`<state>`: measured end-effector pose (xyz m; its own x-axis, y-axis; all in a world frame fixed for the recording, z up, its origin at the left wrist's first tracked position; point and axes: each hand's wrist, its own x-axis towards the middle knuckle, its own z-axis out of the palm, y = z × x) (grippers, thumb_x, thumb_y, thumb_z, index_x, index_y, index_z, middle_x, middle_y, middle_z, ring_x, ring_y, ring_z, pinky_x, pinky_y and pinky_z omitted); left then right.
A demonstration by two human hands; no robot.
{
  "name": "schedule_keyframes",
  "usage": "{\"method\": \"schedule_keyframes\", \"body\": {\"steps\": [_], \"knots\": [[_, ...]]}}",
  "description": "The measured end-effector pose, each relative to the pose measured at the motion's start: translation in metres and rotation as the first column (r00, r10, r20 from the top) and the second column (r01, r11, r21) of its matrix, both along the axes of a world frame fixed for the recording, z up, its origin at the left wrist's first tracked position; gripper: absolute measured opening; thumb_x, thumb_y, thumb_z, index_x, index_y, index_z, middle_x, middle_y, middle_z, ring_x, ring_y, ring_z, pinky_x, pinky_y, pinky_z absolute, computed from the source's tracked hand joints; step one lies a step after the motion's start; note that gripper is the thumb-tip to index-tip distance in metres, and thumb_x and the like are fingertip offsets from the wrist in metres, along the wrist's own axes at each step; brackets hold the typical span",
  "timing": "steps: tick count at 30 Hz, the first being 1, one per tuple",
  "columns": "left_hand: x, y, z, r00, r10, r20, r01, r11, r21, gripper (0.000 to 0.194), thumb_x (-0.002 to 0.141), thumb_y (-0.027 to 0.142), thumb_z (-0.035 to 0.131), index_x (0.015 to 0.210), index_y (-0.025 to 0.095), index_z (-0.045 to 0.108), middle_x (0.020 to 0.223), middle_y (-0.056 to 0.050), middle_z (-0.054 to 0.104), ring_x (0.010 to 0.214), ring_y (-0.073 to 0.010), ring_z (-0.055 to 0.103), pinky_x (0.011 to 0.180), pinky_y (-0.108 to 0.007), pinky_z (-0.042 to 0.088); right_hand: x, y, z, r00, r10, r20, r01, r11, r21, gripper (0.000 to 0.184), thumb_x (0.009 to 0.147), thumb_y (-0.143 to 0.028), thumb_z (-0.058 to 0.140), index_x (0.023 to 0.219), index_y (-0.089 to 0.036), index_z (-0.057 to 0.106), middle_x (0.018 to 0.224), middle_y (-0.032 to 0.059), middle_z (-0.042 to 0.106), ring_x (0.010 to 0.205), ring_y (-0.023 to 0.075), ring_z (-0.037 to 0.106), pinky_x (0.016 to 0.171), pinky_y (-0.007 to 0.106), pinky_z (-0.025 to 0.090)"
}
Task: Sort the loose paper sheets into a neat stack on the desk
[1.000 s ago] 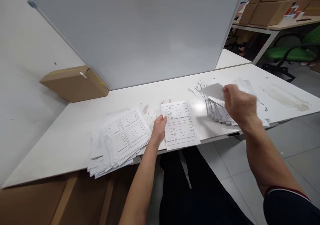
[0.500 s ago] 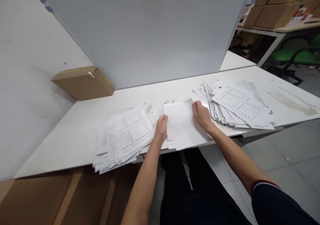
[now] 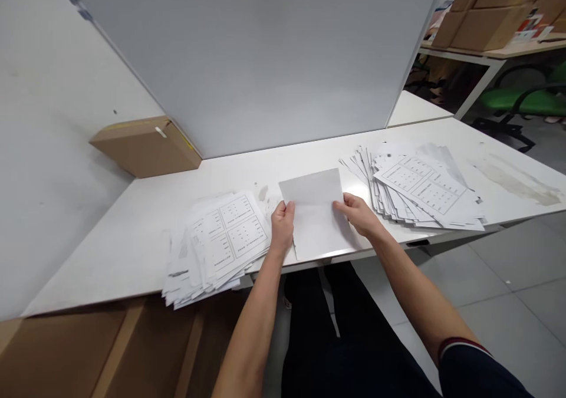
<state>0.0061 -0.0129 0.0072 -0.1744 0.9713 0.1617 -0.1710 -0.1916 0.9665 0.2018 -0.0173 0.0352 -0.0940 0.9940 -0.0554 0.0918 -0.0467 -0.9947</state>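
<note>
A blank-faced sheet of paper [image 3: 316, 227] is held between my two hands at the table's front edge, its far part tilted up. My left hand [image 3: 282, 226] pinches its left side, thumb on top. On the opposite side my right hand [image 3: 357, 212] grips the right edge the same way. Whether it is one sheet or several folded together I cannot tell. Left of my hands lies a loose pile of printed sheets [image 3: 230, 236], with boxed print on top. Another fanned pile of printed papers [image 3: 422, 186] rests to the right.
The white table [image 3: 132, 239] meets an upright pale board [image 3: 265, 62] at the back. A cardboard box [image 3: 148, 147] leans in the left corner. Below the table's left front are brown cartons [image 3: 62, 351]. A green chair [image 3: 508, 100] and stacked boxes [image 3: 486, 23] stand far right.
The paper's far edge has lifted and squared up; the printed sliver along its left side no longer shows. My right hand has shifted slightly down and turned its thumb onto the paper.
</note>
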Motion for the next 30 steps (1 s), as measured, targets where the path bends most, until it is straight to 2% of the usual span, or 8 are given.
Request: {"method": "schedule_keyframes", "body": {"steps": [3, 8, 16, 21, 23, 26, 28, 30], "knots": [[0.0, -0.006, 0.024, 0.986, 0.123, -0.112, -0.108, 0.985, 0.136, 0.038, 0.076, 0.043, 0.062, 0.057, 0.017, 0.043, 0.053, 0.007, 0.032, 0.051, -0.0059, 0.03, 0.051, -0.019, 0.03, -0.004, -0.006, 0.014, 0.99, -0.002, -0.143, 0.025, 0.988, 0.156, 0.022, 0.079, -0.041, 0.057, 0.087, -0.02, 0.057, 0.084, 0.002, 0.064, 0.076, 0.0178, 0.059, 0.069, 0.031, 0.048], [0.0, -0.017, 0.055, 0.97, 0.223, -0.097, -0.184, 0.934, 0.306, 0.028, 0.077, 0.045, 0.06, 0.074, 0.017, 0.058, 0.06, 0.004, 0.044, 0.057, -0.0077, 0.038, 0.056, -0.021, 0.034, -0.018, -0.007, 0.027, 0.959, -0.022, -0.282, 0.134, 0.913, 0.386, 0.022, 0.083, -0.04, 0.056, 0.097, -0.023, 0.056, 0.095, 0.0029, 0.065, 0.089, 0.0185, 0.059, 0.08, 0.032, 0.047], [-0.001, -0.014, 0.025, 0.961, 0.243, -0.135, -0.212, 0.955, 0.208, 0.035, 0.077, 0.048, 0.059, 0.063, 0.018, 0.049, 0.057, 0.005, 0.037, 0.056, -0.0076, 0.035, 0.057, -0.02, 0.035, -0.025, 0.0, -0.009, 0.992, 0.004, -0.126, 0.04, 0.937, 0.346, 0.027, 0.085, -0.04, 0.048, 0.104, -0.02, 0.052, 0.1, 0.0053, 0.063, 0.092, 0.0184, 0.058, 0.081, 0.032, 0.046], [0.001, -0.009, 0.026, 0.978, 0.205, -0.033, -0.198, 0.968, 0.155, 0.034, 0.076, 0.05, 0.059, 0.067, 0.019, 0.048, 0.061, 0.004, 0.045, 0.061, -0.0086, 0.044, 0.065, -0.022, 0.042, -0.008, -0.002, 0.033, 0.976, -0.068, 0.207, -0.039, 0.881, 0.472, 0.021, 0.088, -0.034, 0.041, 0.098, -0.02, 0.053, 0.091, 0.005, 0.062, 0.084, 0.0184, 0.057, 0.071, 0.028, 0.043], [0.0, -0.007, 0.027, 0.988, 0.154, 0.008, -0.154, 0.978, 0.139, 0.03, 0.075, 0.048, 0.061, 0.077, 0.02, 0.052, 0.07, 0.002, 0.053, 0.07, -0.01, 0.051, 0.071, -0.024, 0.044, 0.003, -0.007, 0.065, 0.881, -0.123, 0.456, -0.15, 0.843, 0.516, 0.016, 0.089, -0.028, 0.04, 0.093, -0.02, 0.053, 0.084, 0.0039, 0.061, 0.075, 0.0173, 0.055, 0.065, 0.027, 0.039], [-0.005, -0.005, 0.023, 0.997, 0.073, -0.02, -0.07, 0.991, 0.113, 0.044, 0.07, 0.041, 0.069, 0.107, 0.023, 0.051, 0.096, -0.003, 0.06, 0.091, -0.0144, 0.057, 0.083, -0.029, 0.044, 0.011, -0.016, 0.106, 0.549, -0.179, 0.817, -0.376, 0.819, 0.432, 0.017, 0.086, -0.013, 0.036, 0.085, -0.019, 0.052, 0.075, 0.0039, 0.059, 0.066, 0.0165, 0.051, 0.064, 0.028, 0.033], [-0.009, -0.005, 0.016, 0.989, 0.024, -0.147, -0.01, 0.996, 0.094, 0.053, 0.066, 0.036, 0.073, 0.112, 0.024, 0.051, 0.105, -0.005, 0.06, 0.1, -0.017, 0.055, 0.089, -0.031, 0.041, 0.011, -0.021, 0.12, 0.306, -0.206, 0.929, -0.459, 0.823, 0.334, 0.023, 0.081, -0.003, 0.034, 0.081, -0.018, 0.051, 0.072, 0.0055, 0.059, 0.064, 0.0172, 0.05, 0.065, 0.031, 0.03], [-0.012, -0.006, 0.008, 0.958, -0.033, -0.284, 0.05, 0.997, 0.053, 0.045, 0.064, 0.035, 0.074, 0.105, 0.022, 0.058, 0.102, -0.005, 0.061, 0.101, -0.0188, 0.055, 0.091, -0.032, 0.039, 0.007, -0.023, 0.119, 0.155, -0.192, 0.969, -0.508, 0.826, 0.245, 0.027, 0.076, 0.003, 0.034, 0.082, -0.017, 0.051, 0.073, 0.0072, 0.059, 0.066, 0.0186, 0.051, 0.065, 0.032, 0.028]]}}
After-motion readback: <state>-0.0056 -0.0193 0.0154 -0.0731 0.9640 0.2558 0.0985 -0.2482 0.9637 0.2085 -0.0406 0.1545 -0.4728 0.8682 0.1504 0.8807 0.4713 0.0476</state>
